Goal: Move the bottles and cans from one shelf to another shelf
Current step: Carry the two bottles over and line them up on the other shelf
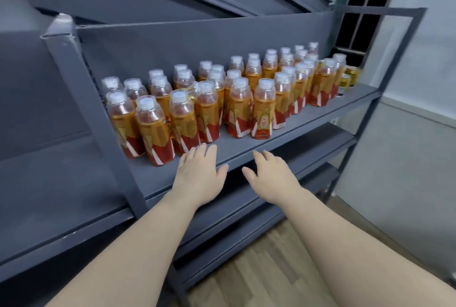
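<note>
Several orange drink bottles (pixel 239 107) with white caps and red-gold labels stand in rows on a dark grey metal shelf (pixel 249 144). A few gold cans (pixel 350 76) sit at the shelf's far right end. My left hand (pixel 201 173) is stretched out flat above the shelf's front edge, fingers straight, just short of the nearest bottles and holding nothing. Beside it, my right hand (pixel 270 174) reaches forward with relaxed fingers in front of the shelf edge, also empty.
A slanted grey upright post (pixel 98 121) frames the shelf on the left. Lower grey shelves (pixel 318 146) lie beneath. Wooden flooring (pixel 259 269) shows below, and a pale wall (pixel 407 134) stands at the right.
</note>
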